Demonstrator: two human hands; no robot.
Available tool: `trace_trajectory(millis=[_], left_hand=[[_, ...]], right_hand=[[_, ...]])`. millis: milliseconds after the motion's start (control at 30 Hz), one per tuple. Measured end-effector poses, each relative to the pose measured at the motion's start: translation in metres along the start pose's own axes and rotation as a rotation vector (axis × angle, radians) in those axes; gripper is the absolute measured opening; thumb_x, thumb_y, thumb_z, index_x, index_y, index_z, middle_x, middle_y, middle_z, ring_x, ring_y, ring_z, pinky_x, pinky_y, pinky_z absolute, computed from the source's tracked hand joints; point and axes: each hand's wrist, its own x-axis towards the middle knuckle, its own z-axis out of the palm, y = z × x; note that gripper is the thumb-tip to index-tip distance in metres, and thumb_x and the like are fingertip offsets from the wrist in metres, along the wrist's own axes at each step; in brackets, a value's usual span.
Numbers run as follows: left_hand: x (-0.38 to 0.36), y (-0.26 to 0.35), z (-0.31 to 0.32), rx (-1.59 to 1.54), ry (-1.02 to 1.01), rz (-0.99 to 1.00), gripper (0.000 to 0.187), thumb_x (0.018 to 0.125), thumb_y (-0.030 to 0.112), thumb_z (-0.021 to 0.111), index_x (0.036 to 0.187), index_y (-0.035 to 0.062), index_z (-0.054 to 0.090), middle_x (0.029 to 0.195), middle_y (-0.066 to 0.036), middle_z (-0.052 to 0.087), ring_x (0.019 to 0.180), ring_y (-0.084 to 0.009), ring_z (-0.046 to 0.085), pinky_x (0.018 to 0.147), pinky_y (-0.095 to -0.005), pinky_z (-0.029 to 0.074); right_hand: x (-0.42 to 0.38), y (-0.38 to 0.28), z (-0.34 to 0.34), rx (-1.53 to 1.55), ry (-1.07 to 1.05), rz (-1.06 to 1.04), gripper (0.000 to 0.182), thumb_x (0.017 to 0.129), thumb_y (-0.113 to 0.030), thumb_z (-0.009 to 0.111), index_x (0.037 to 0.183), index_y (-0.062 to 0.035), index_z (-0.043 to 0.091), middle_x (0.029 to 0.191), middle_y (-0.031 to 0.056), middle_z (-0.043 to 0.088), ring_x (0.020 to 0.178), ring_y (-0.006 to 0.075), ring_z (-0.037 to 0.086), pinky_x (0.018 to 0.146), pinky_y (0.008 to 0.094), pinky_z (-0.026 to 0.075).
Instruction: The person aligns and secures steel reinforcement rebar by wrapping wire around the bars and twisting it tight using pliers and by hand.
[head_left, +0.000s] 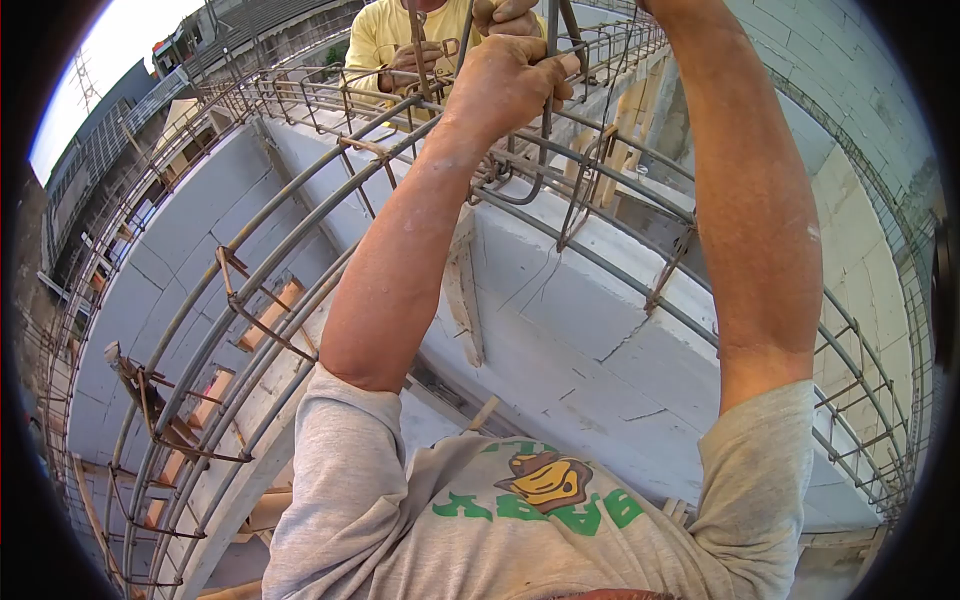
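My left hand [515, 78] is closed, its fingers curled around an upright steel reinforcing bar [547, 122] above the rebar cage. This bar bends into a hook lower down, among the horizontal bars [625, 180]. At the top edge, only the base of my right hand [672, 6] shows; its fingers are cut off. Near it a thin dark tie wire [601, 150] hangs down to the cage. Facing me, a co-worker in a yellow shirt [368, 48] has one hand [412, 66] at a bar and the other [508, 16] just above my left hand.
Long curved rebar cages [290, 210] run along the wall tops on both sides. Below stands a pale block wall [560, 310], with a wooden piece [463, 300] against it. A bar end [125, 360] sticks up at the left. Another block wall [820, 60] rises behind at right.
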Motion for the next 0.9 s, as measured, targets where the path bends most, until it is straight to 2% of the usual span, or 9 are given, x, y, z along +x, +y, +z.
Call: trace_trajectory(millis=[67,167,200,433,467,567,600,700,900], left_hand=[[0.005,0.001,0.002,-0.054,-0.035,0.009,0.029,0.089,0.032,0.067,0.086,0.0043,0.074,0.071,-0.005,0.072,0.066,-0.0125,0.067,0.064,-0.0289,0.053],[0.005,0.023,0.021,-0.146,0.029,0.067,0.029,0.089,0.031,0.068,0.09,0.0029,0.073,0.071,-0.007,0.072,0.066,-0.0127,0.067,0.063,-0.0288,0.053],[0.003,0.028,0.023,-0.102,0.005,0.07,0.029,0.089,0.03,0.068,0.092,0.0013,0.073,0.072,-0.007,0.072,0.066,-0.0129,0.067,0.064,-0.0292,0.053],[0.004,0.036,0.009,0.021,-0.059,0.113,0.03,0.087,0.033,0.071,0.084,0.0032,0.074,0.069,-0.005,0.07,0.063,-0.0124,0.064,0.062,-0.0276,0.052],[0.009,0.038,0.001,0.06,-0.132,0.1,0.034,0.09,0.034,0.069,0.095,0.0002,0.071,0.077,-0.005,0.071,0.072,-0.0116,0.069,0.069,-0.0262,0.057],[0.006,0.036,-0.015,-0.092,-0.125,0.115,0.035,0.089,0.033,0.071,0.098,-0.0004,0.07,0.084,-0.006,0.071,0.079,-0.0125,0.069,0.073,-0.0266,0.058],[0.001,0.033,-0.013,-0.221,-0.035,0.173,0.025,0.091,0.028,0.068,0.085,0.0043,0.074,0.08,-0.004,0.072,0.068,-0.011,0.065,0.065,-0.0266,0.053],[-0.023,0.035,-0.017,-0.425,0.099,0.141,0.022,0.093,0.024,0.066,0.092,0.0035,0.073,0.084,-0.005,0.072,0.074,-0.0112,0.067,0.068,-0.0255,0.055],[-0.009,0.045,-0.042,-0.253,0.057,0.378,0.027,0.094,0.029,0.064,0.095,0.0033,0.071,0.08,-0.007,0.07,0.075,-0.0129,0.065,0.068,-0.029,0.054]], right_hand=[[-0.011,-0.007,-0.017,0.134,0.012,-0.011,0.045,0.096,-0.033,0.058,0.06,-0.0054,0.052,0.051,-0.0001,0.044,0.041,0.0116,0.034,0.043,0.0343,0.03],[-0.008,-0.017,-0.016,0.042,0.021,0.192,0.042,0.094,-0.033,0.062,0.065,-0.0033,0.058,0.053,-0.0005,0.046,0.043,0.0122,0.037,0.044,0.0332,0.03],[-0.015,-0.005,-0.017,0.04,-0.073,0.026,0.035,0.091,-0.03,0.066,0.071,-0.0015,0.064,0.057,0.0006,0.051,0.048,0.0126,0.041,0.048,0.0321,0.034],[-0.012,-0.021,-0.025,-0.182,-0.101,-0.075,0.033,0.087,-0.029,0.069,0.084,0.004,0.071,0.068,0.0121,0.065,0.064,0.0204,0.059,0.062,0.0363,0.045],[-0.014,-0.028,-0.024,-0.228,-0.091,-0.102,0.033,0.087,-0.028,0.069,0.087,0.0046,0.071,0.071,0.0142,0.066,0.067,0.0225,0.061,0.064,0.0374,0.047],[-0.031,-0.055,-0.006,-0.329,-0.133,-0.24,0.031,0.087,-0.024,0.066,0.091,0.006,0.071,0.078,0.0197,0.068,0.074,0.028,0.067,0.069,0.0405,0.052],[-0.036,-0.061,0.004,-0.338,-0.192,-0.327,0.029,0.086,-0.022,0.065,0.091,0.0061,0.071,0.079,0.0209,0.068,0.076,0.0295,0.068,0.07,0.0415,0.053],[-0.042,-0.075,0.023,-0.377,-0.332,-0.414,0.026,0.085,-0.016,0.062,0.093,0.0063,0.071,0.083,0.023,0.069,0.079,0.0316,0.069,0.074,0.0421,0.056],[-0.044,-0.094,0.02,-0.423,-0.015,-0.627,0.024,0.082,-0.013,0.06,0.092,0.0061,0.071,0.081,0.0229,0.069,0.073,0.0321,0.07,0.069,0.0403,0.058]])
